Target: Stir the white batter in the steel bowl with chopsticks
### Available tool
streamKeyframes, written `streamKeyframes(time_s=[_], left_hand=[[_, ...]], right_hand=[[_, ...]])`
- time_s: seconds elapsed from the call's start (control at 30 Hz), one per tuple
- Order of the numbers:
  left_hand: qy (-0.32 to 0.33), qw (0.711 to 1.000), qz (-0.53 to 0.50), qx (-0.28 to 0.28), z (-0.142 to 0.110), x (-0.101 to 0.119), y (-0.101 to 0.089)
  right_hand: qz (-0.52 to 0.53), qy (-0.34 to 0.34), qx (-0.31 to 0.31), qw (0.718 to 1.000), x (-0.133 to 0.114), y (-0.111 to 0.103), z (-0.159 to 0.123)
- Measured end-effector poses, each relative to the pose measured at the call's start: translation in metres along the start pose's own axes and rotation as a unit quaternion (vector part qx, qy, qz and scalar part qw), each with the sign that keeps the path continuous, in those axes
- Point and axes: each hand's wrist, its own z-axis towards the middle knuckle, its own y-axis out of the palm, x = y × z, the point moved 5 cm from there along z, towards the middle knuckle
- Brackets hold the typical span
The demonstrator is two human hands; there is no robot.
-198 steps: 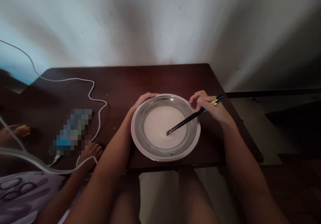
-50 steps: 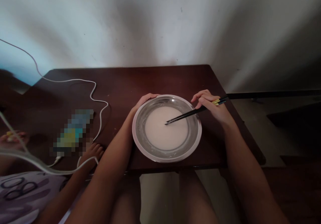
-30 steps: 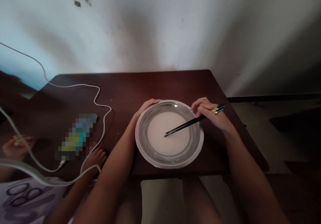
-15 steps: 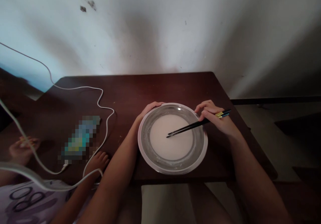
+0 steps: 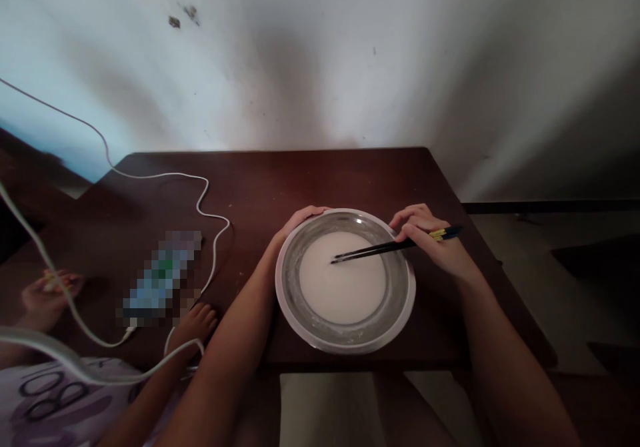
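Note:
A metal bowl (image 5: pixel 300 320) with a pale rim stands near the front edge of a dark wooden table (image 5: pixel 280 180). It holds a white liquid (image 5: pixel 345 287). My left hand (image 5: pixel 295 221) is curled round the bowl's far left rim. My right hand (image 5: pixel 430 243) pinches a pair of black chopsticks (image 5: pixel 375 250) with yellow and blue ends. Their tips dip into the liquid left of the bowl's centre.
A white cable (image 5: pixel 205 200) snakes over the table's left half, past a blurred flat object (image 5: pixel 160 280). Another person's hands (image 5: pixel 197 320) rest at the left front edge, a patterned sleeve (image 5: pixel 55 400) below. A plain wall rises behind; floor lies to the right.
The chopstick tips have circled in the liquid, now lying up and to the left. My left hand has stayed on the rim. The camera has tilted, so everything sits lower in view.

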Motion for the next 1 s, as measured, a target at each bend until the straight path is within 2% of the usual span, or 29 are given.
streamKeyframes(time_s=[0.17, 0.37, 0.47, 0.8, 1.0], left_hand=[[-0.004, 1.000, -0.016, 0.008, -0.003, 0.000, 0.002], [-0.001, 1.000, -0.003, 0.024, -0.003, 0.000, 0.000], [0.000, 1.000, -0.007, 0.020, -0.003, 0.000, 0.001], [-0.012, 0.999, -0.006, 0.037, 0.000, -0.002, -0.003], [-0.013, 0.999, -0.013, 0.049, -0.002, -0.001, -0.002]], right_hand=[[0.022, 0.011, 0.028, 0.999, 0.005, -0.010, -0.001], [0.045, 0.022, -0.041, 0.998, 0.003, 0.006, -0.002], [0.032, 0.016, -0.049, 0.998, 0.003, 0.011, -0.002], [0.030, 0.018, 0.024, 0.999, 0.006, -0.004, -0.002], [0.050, 0.041, -0.035, 0.997, 0.006, 0.007, -0.001]])
